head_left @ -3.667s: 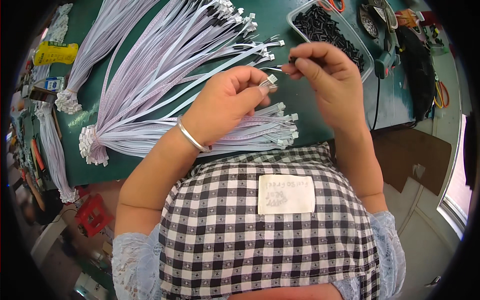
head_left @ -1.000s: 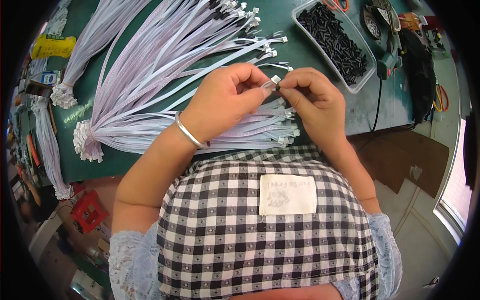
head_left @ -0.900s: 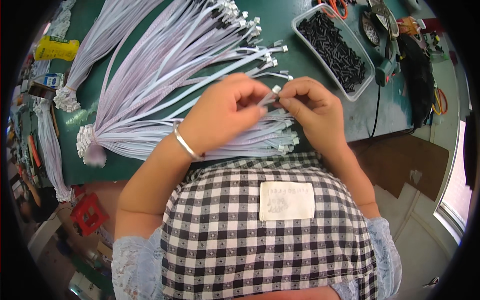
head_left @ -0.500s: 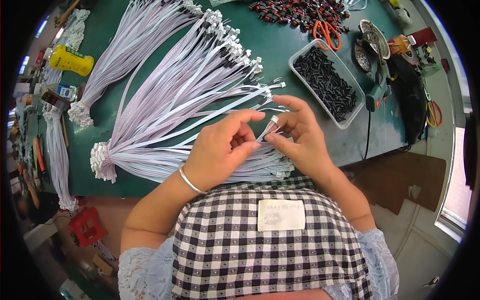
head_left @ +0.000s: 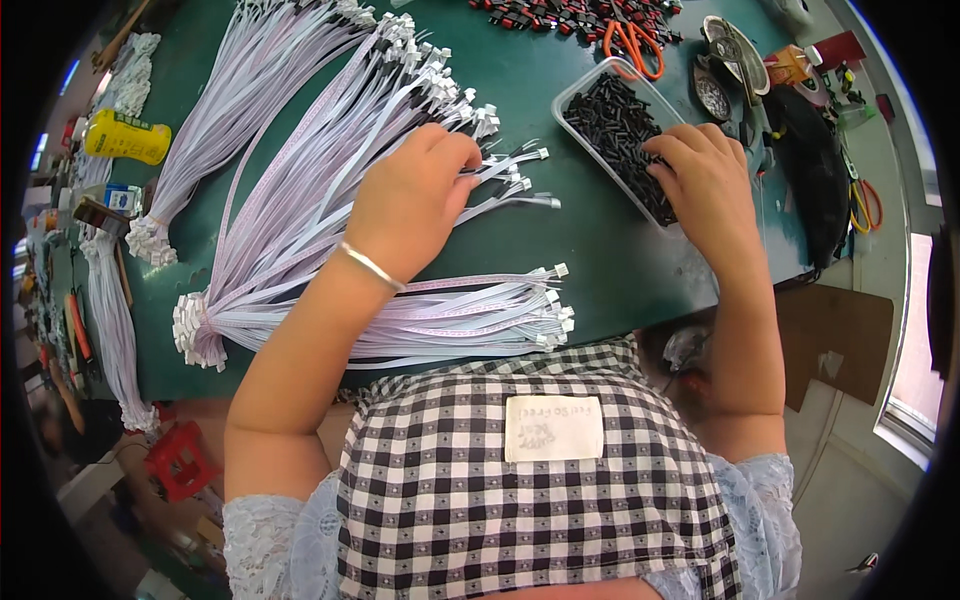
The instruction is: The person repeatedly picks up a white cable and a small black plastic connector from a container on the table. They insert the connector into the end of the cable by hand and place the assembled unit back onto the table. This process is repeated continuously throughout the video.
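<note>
A big fan of white flat ribbon cables (head_left: 310, 190) lies on the green table, tied near its left end, with small white connectors at both ends. My left hand (head_left: 415, 195) is over the free ends, its fingers closed at a cable among the dark-tipped wires. A separate group of cables (head_left: 460, 318) lies nearer me. My right hand (head_left: 708, 190) reaches over a clear plastic tray (head_left: 590, 142) of short black tubes (head_left: 612, 112). Its thumb and fingers are bent together among the tubes; what they pinch, if anything, is hidden.
Orange-handled scissors (head_left: 633, 50) lie beyond the tray, beside a pile of red and black parts (head_left: 560, 14). Metal dishes (head_left: 735, 55) stand at the far right. Another cable bundle (head_left: 240, 110) and a yellow bottle (head_left: 127, 137) are at the left.
My hands have moved apart. The right has left the held connector end and gone up to the tray of black tubes; the left has moved up and left over the cable ends.
</note>
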`<action>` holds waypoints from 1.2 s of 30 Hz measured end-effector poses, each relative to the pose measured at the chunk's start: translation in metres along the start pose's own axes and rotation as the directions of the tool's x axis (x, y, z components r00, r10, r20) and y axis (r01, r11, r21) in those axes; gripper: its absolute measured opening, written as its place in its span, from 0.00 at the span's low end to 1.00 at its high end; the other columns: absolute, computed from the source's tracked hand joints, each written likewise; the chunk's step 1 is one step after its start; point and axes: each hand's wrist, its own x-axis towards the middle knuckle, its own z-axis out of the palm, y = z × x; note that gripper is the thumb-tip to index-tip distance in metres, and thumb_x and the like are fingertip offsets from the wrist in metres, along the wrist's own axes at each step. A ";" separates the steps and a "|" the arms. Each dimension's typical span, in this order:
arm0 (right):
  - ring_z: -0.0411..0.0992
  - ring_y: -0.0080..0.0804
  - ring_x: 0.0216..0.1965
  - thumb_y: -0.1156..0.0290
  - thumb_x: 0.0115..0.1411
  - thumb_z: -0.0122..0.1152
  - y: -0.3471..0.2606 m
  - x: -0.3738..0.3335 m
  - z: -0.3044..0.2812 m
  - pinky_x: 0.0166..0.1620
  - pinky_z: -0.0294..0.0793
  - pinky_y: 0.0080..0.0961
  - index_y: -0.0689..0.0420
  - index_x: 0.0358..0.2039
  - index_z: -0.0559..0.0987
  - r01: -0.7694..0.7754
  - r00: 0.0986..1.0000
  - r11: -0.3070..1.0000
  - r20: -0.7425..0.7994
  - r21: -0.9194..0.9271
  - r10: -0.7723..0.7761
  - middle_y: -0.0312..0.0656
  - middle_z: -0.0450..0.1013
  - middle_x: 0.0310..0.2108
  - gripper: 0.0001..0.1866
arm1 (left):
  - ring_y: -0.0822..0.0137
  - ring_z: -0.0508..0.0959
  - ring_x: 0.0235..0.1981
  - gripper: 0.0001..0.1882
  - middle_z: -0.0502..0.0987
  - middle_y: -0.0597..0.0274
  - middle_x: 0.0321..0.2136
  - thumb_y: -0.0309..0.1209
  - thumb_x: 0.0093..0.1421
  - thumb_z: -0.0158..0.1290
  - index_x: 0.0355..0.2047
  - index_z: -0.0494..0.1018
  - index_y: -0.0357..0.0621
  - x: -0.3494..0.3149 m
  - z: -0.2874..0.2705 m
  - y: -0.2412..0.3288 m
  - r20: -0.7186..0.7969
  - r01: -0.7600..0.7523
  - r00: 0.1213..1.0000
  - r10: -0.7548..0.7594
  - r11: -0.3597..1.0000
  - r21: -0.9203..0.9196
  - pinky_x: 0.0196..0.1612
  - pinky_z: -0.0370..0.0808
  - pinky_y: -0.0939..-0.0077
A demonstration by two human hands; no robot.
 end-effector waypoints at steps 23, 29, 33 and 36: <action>0.72 0.45 0.35 0.79 0.51 0.56 0.017 0.005 0.024 0.39 0.72 0.35 0.60 0.34 0.79 -0.025 0.995 0.972 0.095 0.233 0.003 0.44 0.72 0.32 0.09 | 0.83 0.68 0.25 0.08 0.70 0.72 0.27 0.24 0.57 0.54 0.38 0.70 0.37 -0.030 0.004 0.040 0.653 0.731 0.683 -0.328 0.321 -0.603 0.28 0.66 0.89; 0.73 0.46 0.36 0.80 0.50 0.56 0.016 0.008 0.017 0.40 0.73 0.34 0.60 0.33 0.79 -0.098 0.993 0.923 0.098 0.373 0.066 0.45 0.73 0.35 0.08 | 0.82 0.70 0.23 0.07 0.71 0.71 0.25 0.25 0.57 0.54 0.36 0.71 0.40 -0.030 0.004 0.038 0.702 0.768 0.629 -0.334 0.130 -0.627 0.27 0.67 0.88; 0.73 0.45 0.34 0.82 0.49 0.56 0.018 0.008 0.013 0.39 0.73 0.33 0.61 0.32 0.79 -0.069 0.997 0.900 0.067 0.430 0.044 0.44 0.73 0.33 0.08 | 0.81 0.70 0.22 0.05 0.71 0.71 0.23 0.26 0.58 0.54 0.35 0.71 0.42 -0.031 0.005 0.035 0.704 0.766 0.622 -0.343 0.077 -0.638 0.26 0.66 0.88; 0.74 0.43 0.33 0.84 0.47 0.56 -0.004 0.004 -0.015 0.38 0.74 0.31 0.62 0.31 0.78 -0.095 0.995 0.815 0.060 0.572 0.074 0.44 0.73 0.32 0.09 | 0.81 0.69 0.21 0.05 0.71 0.71 0.22 0.28 0.59 0.53 0.34 0.71 0.42 -0.031 0.006 0.031 0.709 0.753 0.632 -0.313 0.034 -0.657 0.25 0.65 0.88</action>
